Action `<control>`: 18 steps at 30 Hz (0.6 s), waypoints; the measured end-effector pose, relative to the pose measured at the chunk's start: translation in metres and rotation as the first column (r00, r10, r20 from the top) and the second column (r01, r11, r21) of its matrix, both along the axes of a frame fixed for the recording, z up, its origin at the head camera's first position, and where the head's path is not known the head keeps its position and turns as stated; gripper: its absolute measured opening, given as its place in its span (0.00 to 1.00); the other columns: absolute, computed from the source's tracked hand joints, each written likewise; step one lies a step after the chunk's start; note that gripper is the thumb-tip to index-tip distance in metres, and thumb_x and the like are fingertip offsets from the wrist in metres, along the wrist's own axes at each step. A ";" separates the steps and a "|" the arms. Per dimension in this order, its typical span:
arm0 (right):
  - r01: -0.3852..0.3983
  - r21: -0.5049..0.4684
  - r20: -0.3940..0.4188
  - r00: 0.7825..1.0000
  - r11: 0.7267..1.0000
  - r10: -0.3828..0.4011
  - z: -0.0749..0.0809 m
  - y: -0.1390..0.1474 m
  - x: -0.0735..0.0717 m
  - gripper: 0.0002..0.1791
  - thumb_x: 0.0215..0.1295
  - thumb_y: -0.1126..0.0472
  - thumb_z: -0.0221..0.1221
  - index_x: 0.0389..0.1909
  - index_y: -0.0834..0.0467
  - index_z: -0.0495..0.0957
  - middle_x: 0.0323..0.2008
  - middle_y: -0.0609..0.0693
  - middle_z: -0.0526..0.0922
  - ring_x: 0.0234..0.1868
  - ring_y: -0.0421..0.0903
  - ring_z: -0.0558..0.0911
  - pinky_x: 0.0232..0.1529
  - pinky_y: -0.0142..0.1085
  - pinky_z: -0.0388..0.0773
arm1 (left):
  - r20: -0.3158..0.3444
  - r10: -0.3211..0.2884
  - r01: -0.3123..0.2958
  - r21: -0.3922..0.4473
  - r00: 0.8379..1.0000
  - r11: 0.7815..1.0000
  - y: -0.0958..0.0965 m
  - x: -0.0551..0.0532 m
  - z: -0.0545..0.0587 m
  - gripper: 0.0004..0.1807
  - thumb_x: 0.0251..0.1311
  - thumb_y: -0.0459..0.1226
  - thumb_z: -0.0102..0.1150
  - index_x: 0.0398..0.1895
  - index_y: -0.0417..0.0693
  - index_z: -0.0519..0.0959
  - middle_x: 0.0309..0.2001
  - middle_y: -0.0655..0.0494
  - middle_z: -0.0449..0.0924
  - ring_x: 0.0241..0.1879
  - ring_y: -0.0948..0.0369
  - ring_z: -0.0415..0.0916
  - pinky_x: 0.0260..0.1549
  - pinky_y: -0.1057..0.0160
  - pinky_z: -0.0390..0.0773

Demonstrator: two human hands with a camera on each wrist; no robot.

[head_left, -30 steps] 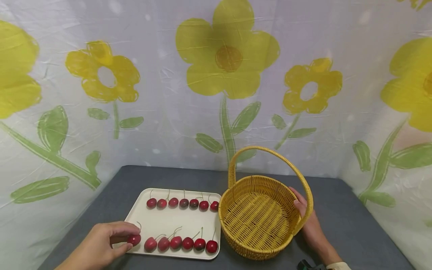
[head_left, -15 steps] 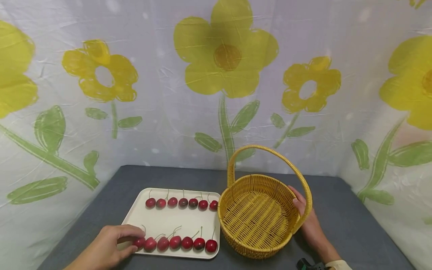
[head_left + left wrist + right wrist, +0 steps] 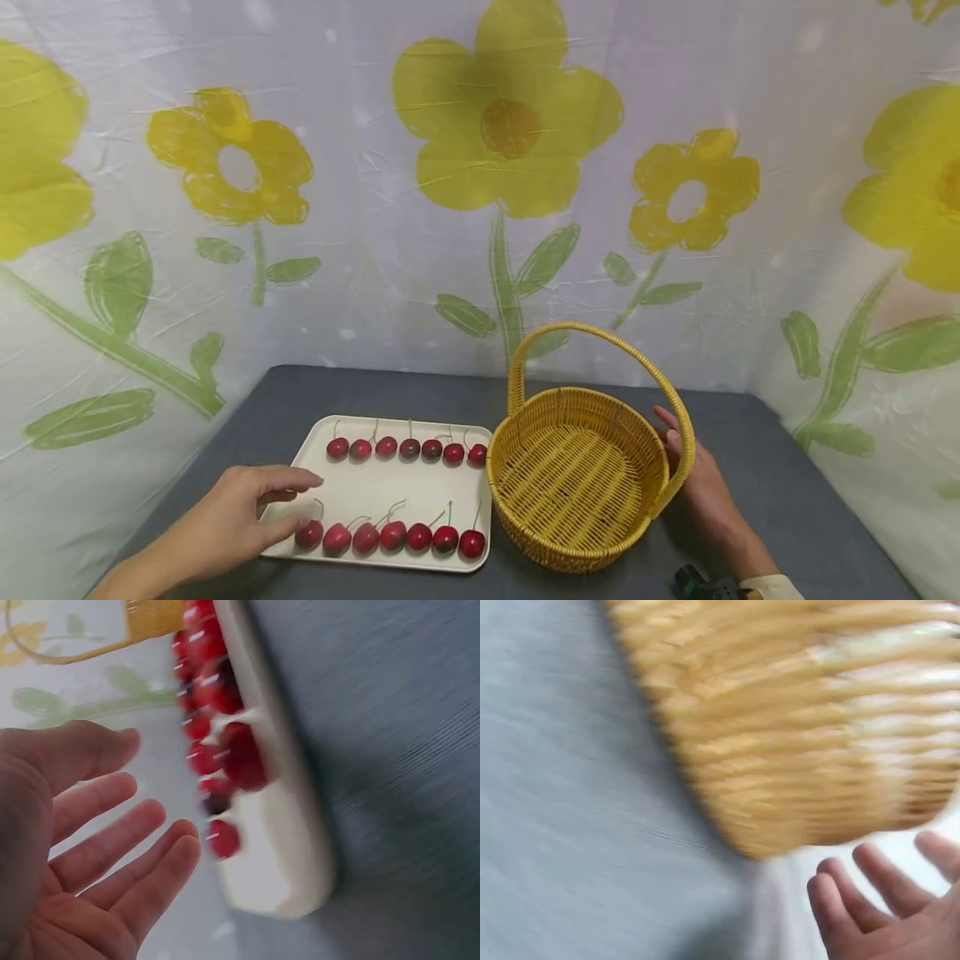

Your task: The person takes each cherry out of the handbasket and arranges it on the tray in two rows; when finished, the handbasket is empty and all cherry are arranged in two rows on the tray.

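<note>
My left hand [image 3: 240, 517] hovers over the left end of a cream tray [image 3: 375, 493], thumb and fingers apart with nothing between them. Just beside the thumb lies the leftmost cherry [image 3: 309, 534] of the front row; in the left wrist view the fingers stand clear of the cherries [image 3: 244, 756]. Two rows of red cherries with thin stems line the tray. To its right stands a yellow wicker basket [image 3: 573, 492] with a tall arched handle and nothing in it. My right hand [image 3: 703, 492] is beside the basket's right side, its fingers spread and apart from the wicker in the right wrist view.
A dark grey cloth [image 3: 405, 387] covers the table. Behind it hangs a pale curtain [image 3: 360, 250] printed with yellow flowers. The basket's rim sits close against the tray's right edge. A dark device [image 3: 705, 583] is strapped at the right wrist.
The left hand set a cherry down at the left end of the front row, let go and drew back. My right hand has loosened from the basket's rim and moved slightly right.
</note>
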State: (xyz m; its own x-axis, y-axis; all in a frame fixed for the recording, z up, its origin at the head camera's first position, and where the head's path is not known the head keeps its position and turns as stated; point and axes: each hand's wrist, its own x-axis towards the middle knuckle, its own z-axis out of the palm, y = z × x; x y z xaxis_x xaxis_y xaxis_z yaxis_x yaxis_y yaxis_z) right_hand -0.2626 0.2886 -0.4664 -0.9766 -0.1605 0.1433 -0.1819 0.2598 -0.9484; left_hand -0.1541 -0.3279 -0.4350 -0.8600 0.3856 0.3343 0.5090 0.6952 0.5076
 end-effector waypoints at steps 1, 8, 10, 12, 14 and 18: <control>0.006 0.027 -0.027 1.000 1.000 -0.005 0.007 0.005 0.001 0.37 0.92 0.40 0.35 0.90 0.53 0.49 0.79 0.67 0.69 0.62 0.26 0.81 0.57 0.24 0.82 | -0.057 0.015 -0.016 -0.002 0.998 1.000 0.000 -0.001 0.007 0.19 0.59 0.36 0.83 0.54 0.51 0.90 0.50 0.55 0.93 0.47 0.74 0.87 0.41 0.69 0.89; 0.086 0.337 -0.347 0.937 0.938 0.038 0.074 0.041 0.006 0.27 0.93 0.53 0.42 0.85 0.53 0.64 0.75 0.45 0.77 0.63 0.18 0.74 0.59 0.15 0.73 | -0.374 0.122 -0.152 -0.053 0.919 0.987 -0.009 -0.014 0.082 0.24 0.51 0.31 0.85 0.53 0.54 0.91 0.49 0.54 0.94 0.44 0.70 0.89 0.43 0.83 0.80; 0.154 0.408 -0.442 0.896 0.900 0.047 0.099 0.047 0.010 0.26 0.91 0.57 0.47 0.84 0.50 0.67 0.73 0.40 0.78 0.64 0.19 0.74 0.58 0.12 0.70 | -0.439 0.169 -0.224 -0.076 0.883 0.972 -0.011 -0.015 0.111 0.26 0.51 0.33 0.85 0.55 0.55 0.91 0.50 0.52 0.94 0.41 0.61 0.92 0.36 0.84 0.77; 0.218 0.466 -0.490 0.871 0.858 0.044 0.124 0.053 0.016 0.28 0.89 0.57 0.51 0.84 0.46 0.67 0.76 0.43 0.77 0.68 0.29 0.76 0.60 0.19 0.72 | -0.511 0.203 -0.279 -0.076 0.835 0.957 -0.011 -0.015 0.138 0.27 0.52 0.33 0.85 0.57 0.54 0.91 0.50 0.49 0.94 0.39 0.51 0.93 0.31 0.82 0.73; 0.289 0.510 -0.538 0.842 0.810 0.038 0.145 0.056 0.021 0.31 0.86 0.57 0.55 0.85 0.44 0.65 0.78 0.56 0.75 0.70 0.47 0.79 0.66 0.39 0.78 | -0.592 0.222 -0.318 -0.061 0.775 0.946 -0.010 -0.016 0.161 0.27 0.52 0.34 0.83 0.59 0.50 0.90 0.49 0.45 0.94 0.39 0.42 0.91 0.28 0.79 0.69; 0.435 0.540 -0.668 0.743 0.720 0.053 0.165 0.055 0.024 0.36 0.83 0.52 0.59 0.87 0.49 0.62 0.77 0.71 0.69 0.69 0.77 0.72 0.64 0.79 0.65 | -0.653 0.268 -0.373 -0.024 0.708 0.928 -0.004 -0.016 0.181 0.27 0.59 0.36 0.76 0.64 0.42 0.86 0.57 0.38 0.90 0.53 0.37 0.87 0.50 0.67 0.81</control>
State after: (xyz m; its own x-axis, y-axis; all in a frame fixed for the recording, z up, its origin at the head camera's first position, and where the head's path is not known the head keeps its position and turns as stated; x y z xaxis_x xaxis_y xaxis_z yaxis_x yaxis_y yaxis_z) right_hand -0.2381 0.3435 -0.3016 -0.7221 -0.2661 0.6385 -0.5051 0.8335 -0.2239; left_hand -0.1700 -0.3318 -0.2536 -0.5522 0.2143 0.8057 0.4055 0.9134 0.0350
